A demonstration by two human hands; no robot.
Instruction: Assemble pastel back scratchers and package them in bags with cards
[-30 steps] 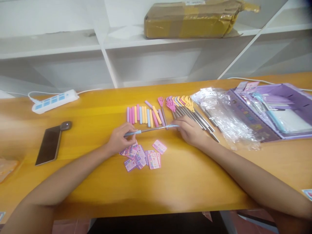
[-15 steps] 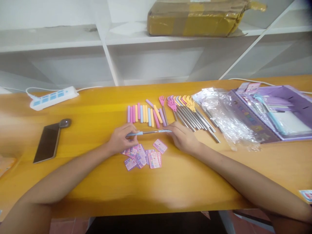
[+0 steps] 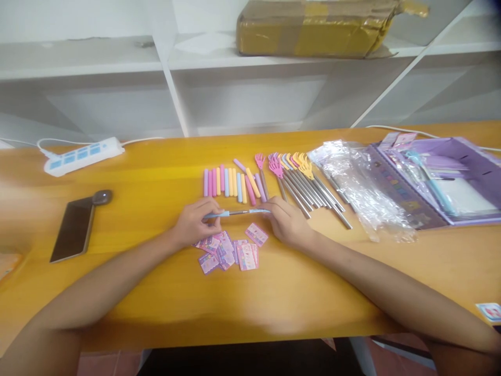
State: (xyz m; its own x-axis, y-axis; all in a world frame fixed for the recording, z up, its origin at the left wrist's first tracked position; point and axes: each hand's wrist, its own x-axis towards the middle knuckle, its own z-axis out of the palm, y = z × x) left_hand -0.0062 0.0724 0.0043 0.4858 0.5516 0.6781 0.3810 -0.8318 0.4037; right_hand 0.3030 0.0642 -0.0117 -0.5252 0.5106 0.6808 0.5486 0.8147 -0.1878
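Note:
Stretched level between my two hands is a back scratcher [image 3: 239, 212] with a light-blue handle, a short stretch of metal rod and a light-blue right end. My left hand [image 3: 195, 222] is closed on the handle. My right hand [image 3: 288, 222] pinches the other end, whose tip its fingers hide. Just below lie several small pink and purple printed cards [image 3: 226, 251], loosely overlapping. Behind my hands are rows of pastel handle tubes [image 3: 229, 183]. To their right, metal back-scratcher rods [image 3: 313, 190] with pink, blue and yellow hand-shaped heads lie bunched together.
Clear plastic bags [image 3: 364, 193] lie right of the rods, against a purple box [image 3: 475, 156] holding packaged pieces. A phone [image 3: 73, 230], a mouse [image 3: 102, 197] and a power strip [image 3: 84, 155] are on the left. A taped carton [image 3: 317, 31] sits on the shelf behind.
My right hand has moved slightly left, toward my left hand, along with the right end of the back scratcher. Less metal rod shows between the blue parts.

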